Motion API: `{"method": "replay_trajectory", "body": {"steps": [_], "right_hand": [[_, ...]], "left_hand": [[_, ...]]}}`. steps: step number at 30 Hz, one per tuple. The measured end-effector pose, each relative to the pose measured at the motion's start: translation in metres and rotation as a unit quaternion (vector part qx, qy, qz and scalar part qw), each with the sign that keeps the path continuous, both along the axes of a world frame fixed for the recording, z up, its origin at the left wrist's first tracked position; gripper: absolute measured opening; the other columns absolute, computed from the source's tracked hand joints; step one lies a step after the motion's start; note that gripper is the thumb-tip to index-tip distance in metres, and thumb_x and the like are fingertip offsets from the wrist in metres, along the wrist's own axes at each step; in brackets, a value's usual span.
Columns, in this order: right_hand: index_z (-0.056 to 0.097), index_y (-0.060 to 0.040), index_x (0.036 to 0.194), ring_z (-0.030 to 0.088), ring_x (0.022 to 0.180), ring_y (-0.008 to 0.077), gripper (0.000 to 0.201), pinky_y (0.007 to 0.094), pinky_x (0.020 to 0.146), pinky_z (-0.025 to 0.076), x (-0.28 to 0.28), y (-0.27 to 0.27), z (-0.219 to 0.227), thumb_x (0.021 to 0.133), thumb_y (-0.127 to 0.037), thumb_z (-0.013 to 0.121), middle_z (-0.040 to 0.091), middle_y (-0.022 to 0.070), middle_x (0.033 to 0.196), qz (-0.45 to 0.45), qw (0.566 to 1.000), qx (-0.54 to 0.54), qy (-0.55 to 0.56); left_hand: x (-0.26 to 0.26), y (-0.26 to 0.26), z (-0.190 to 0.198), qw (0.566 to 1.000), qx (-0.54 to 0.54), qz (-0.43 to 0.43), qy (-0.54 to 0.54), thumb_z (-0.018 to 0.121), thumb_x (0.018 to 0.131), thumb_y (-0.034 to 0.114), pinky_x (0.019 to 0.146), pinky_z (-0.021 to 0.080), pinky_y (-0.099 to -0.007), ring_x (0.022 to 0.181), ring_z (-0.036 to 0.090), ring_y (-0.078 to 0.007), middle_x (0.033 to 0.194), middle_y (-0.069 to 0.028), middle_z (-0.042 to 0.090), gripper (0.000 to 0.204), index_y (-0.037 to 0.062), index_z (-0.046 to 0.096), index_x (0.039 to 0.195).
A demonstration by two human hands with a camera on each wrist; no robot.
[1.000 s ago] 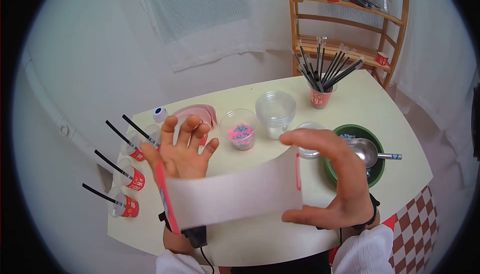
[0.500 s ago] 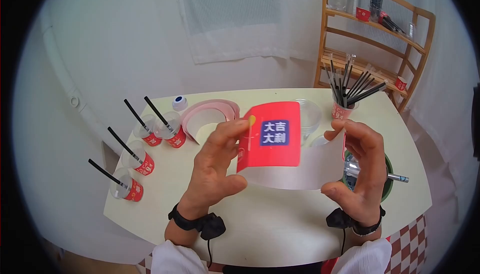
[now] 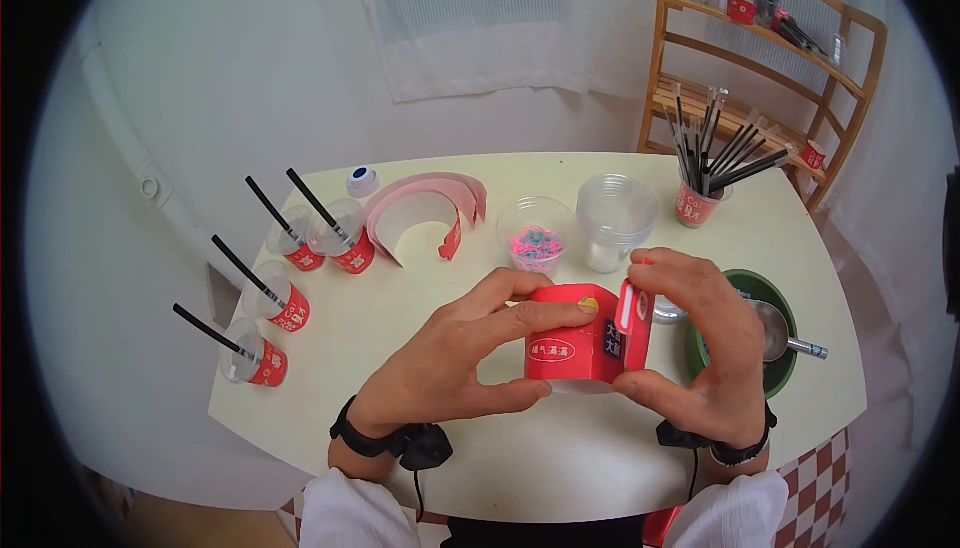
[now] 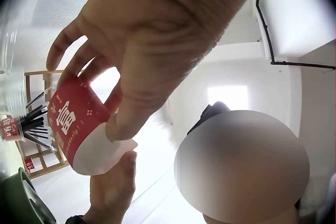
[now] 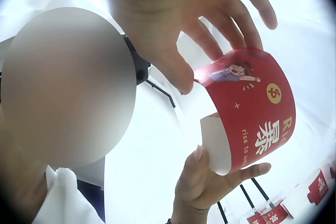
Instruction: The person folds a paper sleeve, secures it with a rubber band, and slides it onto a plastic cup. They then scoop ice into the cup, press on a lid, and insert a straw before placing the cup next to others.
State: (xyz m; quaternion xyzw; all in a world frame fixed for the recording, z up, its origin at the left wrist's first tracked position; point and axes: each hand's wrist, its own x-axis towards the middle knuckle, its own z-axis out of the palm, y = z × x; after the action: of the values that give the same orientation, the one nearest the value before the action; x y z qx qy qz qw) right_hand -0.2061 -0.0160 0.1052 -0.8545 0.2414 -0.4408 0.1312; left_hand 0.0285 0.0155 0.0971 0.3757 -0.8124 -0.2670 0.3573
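Observation:
A red printed paper cup sleeve (image 3: 562, 338) with a white inside is bent round into a ring above the table's middle. My left hand (image 3: 440, 363) pinches one side of it, fingers over the printed outside and thumb at the lower edge. Gripping the other side is my right hand (image 3: 715, 343), its fingers at the top edge and thumb below. In the left wrist view, the sleeve (image 4: 76, 116) curves between thumb and fingers. The right wrist view shows the sleeve's outside (image 5: 252, 100), with the left hand (image 5: 202, 184) at its far side.
Several lidded cups (image 3: 292, 308) with black straws line the table's left side. Behind are curved paper sleeves (image 3: 425, 186), a cup of pink and teal bits (image 3: 535, 243) and stacked clear cups (image 3: 617, 213). At right stand a green bowl (image 3: 748, 281) with a metal scoop (image 3: 772, 328), and a straw-filled cup (image 3: 696, 208).
The left hand, earlier spread beside the sleeve, has taken hold of it. The flat, stretched sleeve has been curled into a ring, its two ends brought together near the right hand.

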Motion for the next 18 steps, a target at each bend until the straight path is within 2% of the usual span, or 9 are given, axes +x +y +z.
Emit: {"method": "replay_trajectory", "body": {"steps": [2,5,11,14,18], "right_hand": [[0.059,-0.0069,0.113,0.059,0.090,0.0275,0.058,0.0360,0.076,0.047,0.0034,0.0010,-0.0010,0.061,-0.021,0.080,0.058,0.0129,0.111,-0.003,1.000,0.013,0.021],[0.060,-0.0042,0.113,0.060,0.100,0.0303,0.063,0.0367,0.083,0.049,0.0032,0.0015,-0.0003,0.057,-0.026,0.081,0.059,0.0169,0.112,-0.020,0.997,0.028,0.065],[0.062,-0.0079,0.112,0.060,0.095,0.0291,0.060,0.0364,0.080,0.048,0.0028,-0.0001,-0.0012,0.058,-0.027,0.080,0.060,0.0135,0.112,-0.029,0.994,0.025,0.103],[0.059,-0.0105,0.112,0.058,0.087,0.0259,0.053,0.0366,0.072,0.047,0.0029,-0.0014,-0.0035,0.065,-0.027,0.078,0.059,0.0090,0.106,-0.019,0.994,-0.008,0.103],[0.059,-0.0104,0.112,0.058,0.089,0.0267,0.052,0.0379,0.075,0.046,0.0004,-0.0012,-0.0036,0.066,-0.028,0.077,0.059,0.0093,0.106,-0.010,0.992,-0.014,0.125]], "left_hand": [[-0.0013,-0.0009,-0.0012,1.000,-0.001,-0.002,0.013,0.074,0.061,0.007,0.094,0.042,-0.0365,0.108,0.051,-0.0273,0.119,-0.0150,0.053,0.062,0.0084,0.058,0.121],[-0.0012,-0.0015,0.0009,1.000,-0.015,0.009,0.013,0.074,0.061,0.007,0.094,0.042,-0.0368,0.109,0.052,-0.0277,0.121,-0.0159,0.053,0.062,0.0086,0.057,0.121],[0.0005,-0.0009,0.0022,1.000,-0.015,0.016,0.001,0.074,0.060,0.007,0.094,0.041,-0.0370,0.110,0.052,-0.0278,0.121,-0.0153,0.053,0.063,0.0073,0.057,0.120],[0.0008,-0.0012,0.0026,1.000,-0.009,0.013,-0.009,0.074,0.060,0.005,0.094,0.042,-0.0362,0.111,0.052,-0.0270,0.121,-0.0148,0.054,0.062,0.0069,0.058,0.120],[0.0016,-0.0008,0.0026,1.000,0.014,0.005,-0.016,0.073,0.061,0.003,0.094,0.044,-0.0359,0.109,0.053,-0.0268,0.121,-0.0151,0.054,0.060,0.0069,0.059,0.120]]}}
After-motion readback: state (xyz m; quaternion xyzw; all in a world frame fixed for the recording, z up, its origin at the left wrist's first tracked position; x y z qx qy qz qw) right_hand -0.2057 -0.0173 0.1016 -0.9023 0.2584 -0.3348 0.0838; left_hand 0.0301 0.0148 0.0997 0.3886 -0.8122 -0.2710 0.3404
